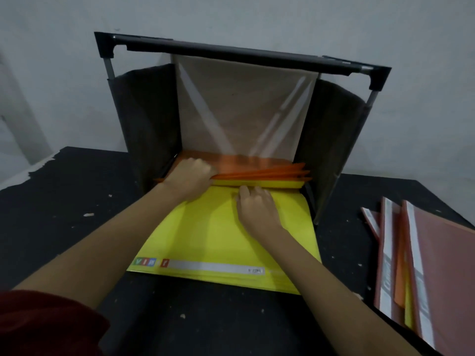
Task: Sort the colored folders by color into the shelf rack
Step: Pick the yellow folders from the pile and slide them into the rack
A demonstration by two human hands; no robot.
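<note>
Left hand grips the orange folders at their near edge. Right hand presses flat on the yellow folder. Risk: the yellow folder wedges under the orange just beyond the hands, mixing colours in the shelf rack.

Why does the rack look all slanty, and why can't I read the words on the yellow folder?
Head view: the wide-angle lens likely splays the shelf rack and slants its top bar; head view again, the dim light leaves the label strip on the yellow folder soft and unreadable, and the reddish folders at the right edge smeared.
</note>
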